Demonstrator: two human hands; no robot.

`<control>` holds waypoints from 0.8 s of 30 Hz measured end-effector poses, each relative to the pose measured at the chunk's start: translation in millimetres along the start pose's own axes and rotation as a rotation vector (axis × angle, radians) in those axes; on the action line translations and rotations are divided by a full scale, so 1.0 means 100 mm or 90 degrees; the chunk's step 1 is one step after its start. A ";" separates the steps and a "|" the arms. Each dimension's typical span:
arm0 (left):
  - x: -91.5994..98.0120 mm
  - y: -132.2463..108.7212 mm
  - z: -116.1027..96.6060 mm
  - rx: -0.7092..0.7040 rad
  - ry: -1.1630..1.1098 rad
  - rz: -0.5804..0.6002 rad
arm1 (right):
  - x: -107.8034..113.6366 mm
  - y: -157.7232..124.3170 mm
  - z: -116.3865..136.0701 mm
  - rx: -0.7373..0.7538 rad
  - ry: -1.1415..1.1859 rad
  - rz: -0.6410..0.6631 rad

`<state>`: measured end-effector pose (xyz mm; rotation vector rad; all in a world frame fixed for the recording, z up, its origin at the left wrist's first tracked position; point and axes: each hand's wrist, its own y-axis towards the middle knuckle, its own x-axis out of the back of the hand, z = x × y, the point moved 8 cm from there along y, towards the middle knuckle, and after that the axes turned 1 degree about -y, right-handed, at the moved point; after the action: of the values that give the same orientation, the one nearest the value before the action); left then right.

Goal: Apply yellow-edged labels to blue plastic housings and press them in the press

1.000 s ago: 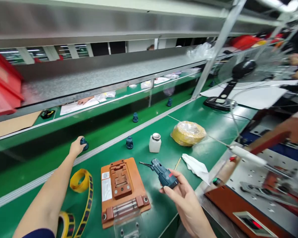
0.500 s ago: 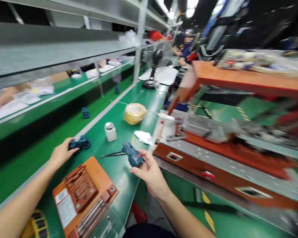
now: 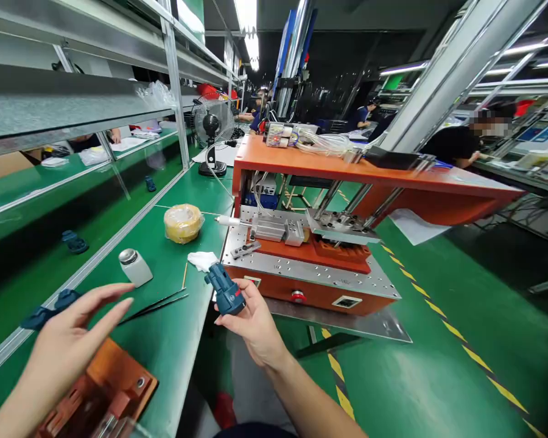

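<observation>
My right hand [image 3: 258,325] grips a dark blue plastic tool housing [image 3: 227,292] with a red mark, thumb on one side and fingers on the other. It is held up in front of the bench edge. At the left, my left hand [image 3: 68,347] hovers with thumb and fingers apart and nothing between them. Just behind it lie more dark blue plastic parts [image 3: 66,299], partly covered by the hand. Below it sits an orange fixture block [image 3: 125,368], cut off by the lower edge. Black tweezers [image 3: 164,302] rest on the green bench [image 3: 173,340].
A white pump bottle [image 3: 137,269], a yellow tape roll [image 3: 182,224] and a white cloth [image 3: 203,261] stand along the bench. Farther back is a black fan [image 3: 211,126]. An orange press machine [image 3: 319,298] with a metal plate occupies the right. Several people work beyond.
The view has swung right, bringing the whole machine in. My left hand has come away from the blue parts on the bench and opened. My right hand still holds the housing, now turned somewhat.
</observation>
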<state>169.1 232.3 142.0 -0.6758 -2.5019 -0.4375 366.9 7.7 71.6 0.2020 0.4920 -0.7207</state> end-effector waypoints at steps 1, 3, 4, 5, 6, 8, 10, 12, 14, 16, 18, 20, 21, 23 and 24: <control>-0.22 -0.05 -0.14 0.004 -0.022 0.043 | 0.05 -0.02 0.05 0.006 0.007 -0.002; -0.68 -0.15 -0.38 0.020 -0.106 0.143 | 0.15 -0.07 0.14 0.013 0.023 -0.001; -0.89 -0.21 -0.49 0.027 -0.173 0.174 | 0.20 -0.10 0.18 0.015 0.033 0.001; -1.09 -0.26 -0.61 0.037 -0.245 0.204 | 0.25 -0.12 0.21 0.015 0.044 0.005; -1.29 -0.33 -0.72 0.051 -0.315 0.231 | 0.31 -0.15 0.24 0.014 0.056 0.011; -1.67 -0.48 -0.96 0.081 -0.424 0.290 | 0.42 -0.21 0.29 0.012 0.073 0.026; -2.02 -0.65 -1.19 0.107 -0.473 0.359 | 0.53 -0.26 0.35 0.020 0.078 0.039; -2.27 -0.78 -1.37 0.116 -0.493 0.386 | 0.66 -0.31 0.39 0.032 0.084 0.044; -2.41 -0.86 -1.49 0.110 -0.508 0.367 | 0.78 -0.33 0.43 0.038 0.103 0.040; -2.50 -0.90 -1.55 0.108 -0.523 0.345 | 0.90 -0.34 0.45 0.037 0.124 0.036; -2.59 -0.92 -1.57 0.125 -0.537 0.339 | 1.00 -0.34 0.45 0.031 0.141 0.034; -2.66 -0.93 -1.57 0.164 -0.542 0.335 | 1.07 -0.34 0.45 0.023 0.157 0.035; -2.70 -0.93 -1.56 0.183 -0.544 0.334 | 1.10 -0.33 0.45 0.022 0.166 0.034; -2.75 -0.93 -1.57 0.209 -0.551 0.333 | 1.15 -0.33 0.47 0.027 0.177 0.032; -2.77 -0.93 -1.58 0.213 -0.555 0.333 | 1.18 -0.32 0.48 0.033 0.178 0.029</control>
<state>387.5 -15.2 104.0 -1.5618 -2.8615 0.5805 438.3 -101.1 54.7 0.3644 0.7322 -0.6641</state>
